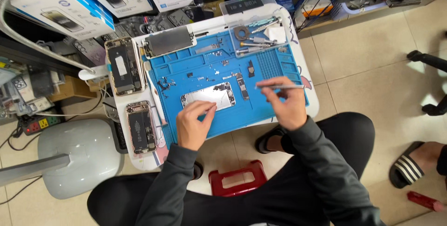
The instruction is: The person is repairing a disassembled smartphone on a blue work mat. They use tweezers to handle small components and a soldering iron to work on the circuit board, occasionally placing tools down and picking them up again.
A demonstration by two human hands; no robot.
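Left hand presses fingers together on opened phone housing atop blue repair mat; right hand pinches metal tweezers, mid-disassembly; next needs precise part pickup.

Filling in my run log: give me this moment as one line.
left hand steadies silver phone shell | right hand holds thin metal tool | blue mat

Mat on my table: phone shell centre, circuit board right of it, tool tray behind, two opened phones left.
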